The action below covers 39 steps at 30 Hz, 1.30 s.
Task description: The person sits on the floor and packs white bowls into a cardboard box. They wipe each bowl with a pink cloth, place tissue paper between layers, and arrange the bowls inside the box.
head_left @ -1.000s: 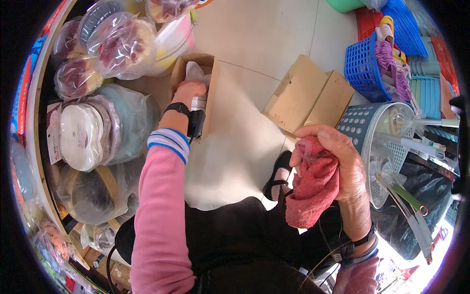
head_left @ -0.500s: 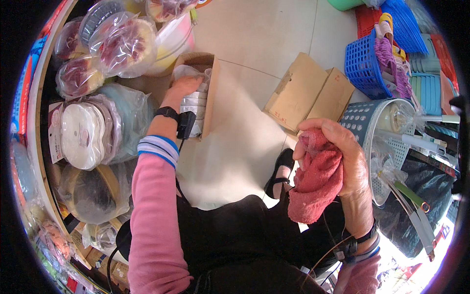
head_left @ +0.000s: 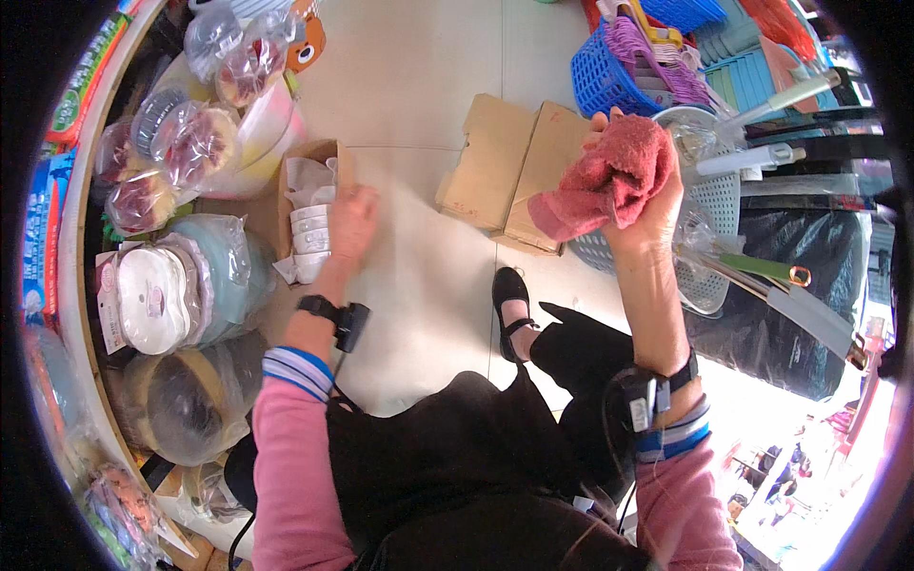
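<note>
"How far along is it looking?"
"White dishes (head_left: 311, 228) are already sitting in a row inside the cardboard box (head_left: 346, 169), and plastic wrapping (head_left: 308, 179) is lying at its far end. The box is standing open; nothing is showing whether more is left to do."
"Where are the dishes lying relative to the fingers?"
"Just left of them. The left hand (head_left: 352, 226) is hanging by the box's right wall, but its fingers are blurring, so I can't tell whether they're pinching anything or touching the cardboard."
"And the right hand (head_left: 653, 221)?"
"Its fingers are wrapping around a bunched red cloth (head_left: 619, 176), well apart from the dishes, with fingertips peeking above the cloth."
</note>
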Tool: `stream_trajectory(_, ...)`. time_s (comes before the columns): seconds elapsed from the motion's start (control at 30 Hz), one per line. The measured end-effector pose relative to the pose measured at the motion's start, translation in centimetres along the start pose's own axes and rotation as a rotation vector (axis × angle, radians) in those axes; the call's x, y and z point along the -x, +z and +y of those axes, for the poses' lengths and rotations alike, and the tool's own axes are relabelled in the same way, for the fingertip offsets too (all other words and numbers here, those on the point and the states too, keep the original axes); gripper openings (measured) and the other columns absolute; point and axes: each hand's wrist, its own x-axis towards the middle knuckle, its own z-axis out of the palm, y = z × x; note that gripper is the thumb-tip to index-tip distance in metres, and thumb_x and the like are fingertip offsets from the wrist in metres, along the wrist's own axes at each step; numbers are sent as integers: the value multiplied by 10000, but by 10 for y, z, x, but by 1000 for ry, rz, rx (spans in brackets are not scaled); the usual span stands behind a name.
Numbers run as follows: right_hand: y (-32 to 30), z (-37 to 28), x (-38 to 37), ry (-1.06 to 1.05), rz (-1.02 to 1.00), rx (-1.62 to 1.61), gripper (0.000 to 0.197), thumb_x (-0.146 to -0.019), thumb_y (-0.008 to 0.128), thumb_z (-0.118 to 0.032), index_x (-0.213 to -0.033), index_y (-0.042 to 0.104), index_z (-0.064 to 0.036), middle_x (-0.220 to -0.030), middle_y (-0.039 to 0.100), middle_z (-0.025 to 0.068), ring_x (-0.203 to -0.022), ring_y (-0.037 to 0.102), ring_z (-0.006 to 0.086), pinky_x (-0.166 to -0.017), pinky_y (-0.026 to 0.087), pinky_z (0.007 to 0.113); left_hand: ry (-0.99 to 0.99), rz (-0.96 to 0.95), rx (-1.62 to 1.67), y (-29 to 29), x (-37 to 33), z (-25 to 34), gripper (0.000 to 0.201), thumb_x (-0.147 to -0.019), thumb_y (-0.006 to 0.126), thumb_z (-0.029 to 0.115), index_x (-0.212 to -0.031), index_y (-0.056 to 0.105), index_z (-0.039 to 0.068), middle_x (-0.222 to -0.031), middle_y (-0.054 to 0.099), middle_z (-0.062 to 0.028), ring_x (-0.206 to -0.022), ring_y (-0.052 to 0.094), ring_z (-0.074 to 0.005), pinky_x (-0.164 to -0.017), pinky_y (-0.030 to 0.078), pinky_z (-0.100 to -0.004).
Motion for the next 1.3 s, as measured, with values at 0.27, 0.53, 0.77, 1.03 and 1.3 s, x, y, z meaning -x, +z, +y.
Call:
stream_trajectory(0.27,-24,-25,15,-52,-137,-72,437,-951,423,-410,-1097,552,-19,-1029,615,120,-949,598,264,-842,489,389,-246,-30,315,106,14,108,457,-840,603,233,-1230,482,29,-1100,583,-231,-1063,544,-380,-901,454,-444)
stream_trajectory(0.53,-20,-38,5,-21,21,-62,380,-940,457,-386,-1080,557,-47,-976,624,113,-860,600,274,-756,504,394,-446,-198,205,131,-32,114,516,-778,645,275,-1221,466,80,-1041,586,-226,-1000,559,-395,-863,480,-454)
stream_trajectory(0.77,-22,-38,10,2,36,9,349,-935,479,-356,-1077,556,-47,-965,628,132,-843,612,277,-750,514,401,-501,-12,470,122,-45,107,284,-700,675,202,-882,571,10,-776,623,-157,-750,601,-305,-703,484,-383)
stream_trajectory(1.03,-14,-30,12,65,-89,16,322,-956,448,-318,-1096,551,-47,-949,626,121,-829,616,283,-726,519,404,-444,-104,576,89,-45,114,281,-666,639,150,-892,598,-12,-862,649,-179,-833,624,-339,-750,486,-385)
stream_trajectory(1.3,-5,-25,20,160,-52,-12,324,-944,461,-339,-1092,546,-63,-952,621,119,-825,613,281,-728,525,401,-471,-92,806,97,-35,113,255,-697,667,111,-918,626,-9,-783,632,-74,-754,597,-213,-707,469,-316)
